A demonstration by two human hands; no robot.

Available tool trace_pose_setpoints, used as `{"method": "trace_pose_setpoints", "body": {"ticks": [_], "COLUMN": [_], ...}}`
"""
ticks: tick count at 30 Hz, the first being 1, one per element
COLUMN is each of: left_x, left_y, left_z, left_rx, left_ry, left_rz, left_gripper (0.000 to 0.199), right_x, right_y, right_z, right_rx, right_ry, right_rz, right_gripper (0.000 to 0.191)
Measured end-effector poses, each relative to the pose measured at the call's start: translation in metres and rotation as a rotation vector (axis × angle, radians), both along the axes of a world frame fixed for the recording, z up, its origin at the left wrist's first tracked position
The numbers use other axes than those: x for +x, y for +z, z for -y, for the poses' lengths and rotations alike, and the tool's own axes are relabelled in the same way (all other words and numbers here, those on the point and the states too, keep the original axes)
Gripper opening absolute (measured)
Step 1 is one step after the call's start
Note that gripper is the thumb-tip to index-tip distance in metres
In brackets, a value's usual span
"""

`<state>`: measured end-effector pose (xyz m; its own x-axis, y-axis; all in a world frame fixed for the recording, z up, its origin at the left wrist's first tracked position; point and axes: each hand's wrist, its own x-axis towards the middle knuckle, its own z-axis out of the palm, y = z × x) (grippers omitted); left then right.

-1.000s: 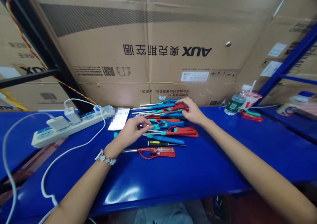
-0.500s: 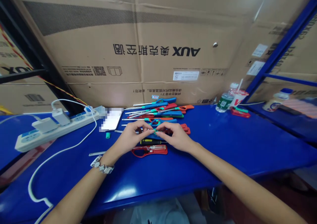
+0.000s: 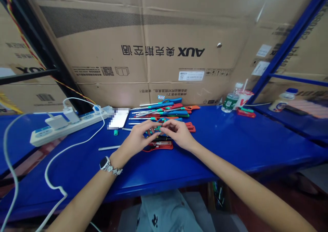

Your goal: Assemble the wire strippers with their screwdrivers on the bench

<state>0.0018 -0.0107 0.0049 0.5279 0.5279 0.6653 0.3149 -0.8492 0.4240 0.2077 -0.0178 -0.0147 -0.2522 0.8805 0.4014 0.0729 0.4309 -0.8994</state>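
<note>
Fingertips nearly touching, my left hand and my right hand meet over the middle of the blue table. Between them is a small green part, mostly hidden by the fingers; both hands pinch at it. Just below lies an opened red lighter casing with a clear piece inside, partly behind my left hand. A black and yellow screwdriver shows only in part. Behind the hands, several long-nosed lighters are piled up. A metal tube and a green cap lie left of my left hand.
On the left, a white power strip holds plugs, with a white cable looping down the table. A white-screened phone lies behind the green cap. At the back right stand a water bottle and a cup. A cardboard wall rises behind.
The camera view has shifted, showing more of the lap. Both hands remain together, and their fingers have moved slightly around the green part.
</note>
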Motion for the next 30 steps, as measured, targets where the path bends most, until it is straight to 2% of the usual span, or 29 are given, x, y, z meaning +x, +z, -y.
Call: {"method": "trace_pose_setpoints", "body": {"ticks": [3, 8, 15, 19, 22, 26, 30], "left_x": [-0.003, -0.006, -0.001, 0.0, 0.0, -0.002, -0.003], "left_y": [-0.001, -0.002, -0.008, -0.01, -0.011, -0.011, -0.011], "left_z": [0.006, 0.013, 0.015, 0.014, 0.013, 0.01, 0.01], "left_rx": [0.027, -0.033, -0.066, -0.055, -0.059, -0.19, -0.274], "left_ry": [0.032, 0.048, 0.016, 0.002, 0.029, 0.04, 0.026], "left_rz": [0.0, -0.025, -0.043, -0.059, -0.036, -0.005, -0.008], "left_gripper": [0.016, 0.014, 0.022, 0.021, 0.021, 0.024, 0.026], "right_x": [-0.005, -0.006, 0.001, 0.001, 0.002, 0.004, 0.005], "right_y": [0.002, 0.004, -0.001, -0.003, -0.003, -0.002, -0.001], "right_z": [0.008, 0.017, 0.014, 0.011, 0.012, 0.018, 0.022], "right_rx": [0.01, 0.076, -0.024, -0.032, 0.001, 0.101, 0.173], "right_ry": [0.006, 0.017, 0.045, 0.025, 0.004, 0.007, -0.051], "right_rz": [-0.025, -0.006, -0.085, -0.102, -0.087, 0.005, 0.119], "right_gripper": [0.033, 0.029, 0.036, 0.036, 0.033, 0.024, 0.022]}}
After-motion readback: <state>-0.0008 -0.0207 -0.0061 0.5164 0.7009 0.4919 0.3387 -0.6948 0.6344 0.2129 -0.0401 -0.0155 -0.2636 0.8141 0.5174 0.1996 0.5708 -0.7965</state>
